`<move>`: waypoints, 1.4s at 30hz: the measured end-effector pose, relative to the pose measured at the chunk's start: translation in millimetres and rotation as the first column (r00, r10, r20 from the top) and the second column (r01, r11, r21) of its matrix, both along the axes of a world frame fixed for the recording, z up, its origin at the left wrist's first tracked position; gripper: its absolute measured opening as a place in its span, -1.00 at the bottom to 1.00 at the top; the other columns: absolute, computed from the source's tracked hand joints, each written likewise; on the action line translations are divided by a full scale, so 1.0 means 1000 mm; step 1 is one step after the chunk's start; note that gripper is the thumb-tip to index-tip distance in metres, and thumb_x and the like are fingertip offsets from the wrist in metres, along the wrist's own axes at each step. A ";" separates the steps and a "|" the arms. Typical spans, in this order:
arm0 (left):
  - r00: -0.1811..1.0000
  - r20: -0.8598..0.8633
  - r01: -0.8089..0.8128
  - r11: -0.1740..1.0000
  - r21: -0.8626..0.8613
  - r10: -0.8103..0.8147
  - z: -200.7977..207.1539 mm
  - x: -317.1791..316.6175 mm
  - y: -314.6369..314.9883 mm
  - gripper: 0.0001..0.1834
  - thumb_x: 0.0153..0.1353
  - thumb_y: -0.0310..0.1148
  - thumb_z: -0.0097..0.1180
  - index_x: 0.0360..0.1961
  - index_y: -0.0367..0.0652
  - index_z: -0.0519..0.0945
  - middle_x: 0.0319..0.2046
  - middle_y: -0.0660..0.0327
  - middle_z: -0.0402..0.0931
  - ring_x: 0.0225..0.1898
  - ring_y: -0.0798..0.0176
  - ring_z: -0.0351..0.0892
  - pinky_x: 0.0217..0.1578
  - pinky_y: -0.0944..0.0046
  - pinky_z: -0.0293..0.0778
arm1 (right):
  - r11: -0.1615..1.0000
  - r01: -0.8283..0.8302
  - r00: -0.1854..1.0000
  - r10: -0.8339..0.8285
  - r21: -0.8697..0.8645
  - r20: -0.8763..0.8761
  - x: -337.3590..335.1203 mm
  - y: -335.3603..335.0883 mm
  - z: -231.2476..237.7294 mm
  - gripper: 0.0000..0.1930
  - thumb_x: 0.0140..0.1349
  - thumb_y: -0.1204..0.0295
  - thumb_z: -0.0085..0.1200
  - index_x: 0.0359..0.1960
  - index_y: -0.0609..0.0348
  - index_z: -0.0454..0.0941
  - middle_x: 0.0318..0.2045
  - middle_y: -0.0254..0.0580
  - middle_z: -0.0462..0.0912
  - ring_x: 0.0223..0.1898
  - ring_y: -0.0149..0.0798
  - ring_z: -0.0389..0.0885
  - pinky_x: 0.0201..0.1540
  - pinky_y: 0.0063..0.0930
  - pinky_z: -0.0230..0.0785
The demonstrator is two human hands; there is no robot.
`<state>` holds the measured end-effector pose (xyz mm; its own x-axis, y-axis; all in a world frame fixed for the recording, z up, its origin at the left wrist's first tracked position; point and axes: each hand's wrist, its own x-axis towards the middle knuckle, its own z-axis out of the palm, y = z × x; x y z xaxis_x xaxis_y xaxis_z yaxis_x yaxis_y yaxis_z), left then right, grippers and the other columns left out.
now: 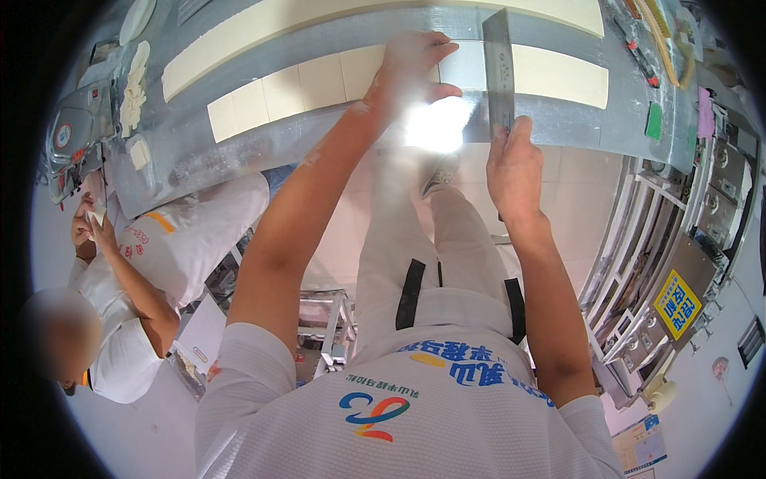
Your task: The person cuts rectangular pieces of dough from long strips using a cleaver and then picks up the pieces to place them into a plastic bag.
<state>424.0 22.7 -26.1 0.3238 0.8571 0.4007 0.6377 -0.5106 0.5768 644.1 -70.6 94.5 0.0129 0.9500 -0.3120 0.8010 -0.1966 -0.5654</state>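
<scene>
My right hand (515, 172) is wrapped round the handle of a wide-bladed kitchen knife (500, 72). Its blade points away from me and stands on edge at the left end of a strip of pale dough (558, 76). To the left, my left hand (407, 76) rests over the end of a row of cut dough pieces (283, 92), thumb and fingers apart. Bare metal shows between that hand and the blade. Beyond both lies a longer uncut dough strip (319, 32). Blur and a bright glare near my left wrist hide some detail.
Dough scraps (134, 88), a small dough piece (140, 154) and a grey scale (76, 140) are at the left. A co-worker (132, 303) stands there, hands raised. A green block (654, 120) and red-black tool (642, 64) lie right, above a metal rack (638, 207).
</scene>
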 end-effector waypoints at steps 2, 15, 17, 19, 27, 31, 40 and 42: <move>1.000 -0.012 -0.005 1.000 0.000 0.005 -0.002 0.001 0.000 -0.20 -0.04 -0.04 0.66 0.27 0.04 0.66 0.27 0.27 0.57 0.32 0.02 0.48 0.38 -0.07 0.30 | 1.000 0.001 1.000 -0.001 -0.023 0.013 -0.002 0.000 0.000 -0.79 0.49 0.55 0.01 0.00 0.40 0.28 -0.40 0.46 0.67 -0.30 0.54 0.67 -0.23 0.30 0.48; 0.991 -0.135 -0.018 1.000 -0.019 0.016 0.021 0.001 0.000 -0.33 0.04 -0.03 0.60 0.17 -0.07 0.73 0.20 0.18 0.68 0.27 -0.01 0.57 0.40 -0.10 0.30 | 0.994 0.022 0.998 -0.015 -0.109 0.064 -0.005 0.002 -0.030 -0.79 0.53 0.52 -0.03 -0.02 0.41 0.23 -0.33 0.52 0.67 -0.23 0.58 0.67 -0.15 0.32 0.49; 0.983 -0.183 -0.020 0.999 -0.031 0.014 0.039 0.005 0.005 -0.41 0.13 -0.05 0.55 0.14 -0.09 0.74 0.15 0.16 0.71 0.22 -0.01 0.60 0.36 -0.08 0.35 | 0.998 0.034 0.999 -0.034 -0.044 -0.004 0.001 -0.005 -0.031 -0.76 0.59 0.43 -0.03 -0.03 0.40 0.26 -0.36 0.50 0.67 -0.29 0.53 0.68 -0.23 0.24 0.50; 0.963 -0.269 -0.045 0.994 -0.101 0.016 0.056 0.010 0.009 -0.51 0.24 -0.09 0.49 0.10 -0.12 0.76 0.07 0.13 0.75 0.16 -0.01 0.64 0.28 -0.02 0.45 | 0.995 0.087 0.995 -0.085 0.042 -0.052 0.010 -0.013 -0.025 -0.75 0.62 0.38 -0.02 -0.04 0.37 0.29 -0.39 0.46 0.67 -0.33 0.50 0.68 -0.29 0.18 0.49; 0.898 0.291 -0.207 0.901 -0.383 0.330 0.070 0.052 0.048 -0.71 0.43 -0.17 0.30 -0.08 -0.14 0.84 -0.27 0.10 0.81 -0.33 0.16 0.74 -0.25 0.17 0.59 | 0.947 0.304 0.931 -0.273 0.102 -0.241 0.059 -0.045 -0.009 -0.78 0.62 0.39 0.04 -0.07 0.32 0.34 -0.44 0.21 0.68 -0.44 0.26 0.71 -0.38 -0.07 0.50; 0.929 0.210 -0.114 0.778 -0.617 0.303 0.061 0.089 0.049 -0.56 0.28 -0.06 0.44 0.00 -0.17 0.80 -0.16 0.12 0.77 -0.18 0.13 0.73 -0.13 0.15 0.58 | 0.936 0.342 0.914 -0.310 0.084 -0.262 0.080 -0.054 -0.013 -0.80 0.61 0.40 0.05 -0.08 0.28 0.34 -0.46 0.19 0.66 -0.46 0.24 0.69 -0.39 -0.09 0.48; 0.999 -0.052 -0.015 0.974 -0.224 0.003 0.023 0.093 0.023 -0.07 0.01 -0.05 0.61 0.42 -0.03 0.49 0.40 0.06 0.47 0.48 -0.13 0.30 0.50 -0.16 0.14 | 0.934 0.344 0.919 -0.313 0.100 -0.240 0.104 -0.067 -0.023 -0.80 0.60 0.41 0.07 -0.09 0.27 0.32 -0.47 0.18 0.65 -0.46 0.26 0.69 -0.40 -0.08 0.47; 0.999 -0.045 -0.025 0.976 -0.217 0.016 0.022 0.092 0.020 -0.05 -0.01 -0.06 0.62 0.42 -0.03 0.49 0.40 0.06 0.48 0.47 -0.13 0.33 0.50 -0.19 0.15 | 0.935 0.343 0.917 -0.312 0.093 -0.249 0.104 -0.066 -0.024 -0.80 0.60 0.42 0.07 -0.09 0.26 0.32 -0.47 0.18 0.65 -0.45 0.27 0.69 -0.40 -0.07 0.47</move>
<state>516.0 43.1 -4.3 0.3181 0.9288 0.1899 0.6735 -0.3624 0.6443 748.0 -136.2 70.3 0.2746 0.9372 -0.2153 0.5520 -0.3369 -0.7627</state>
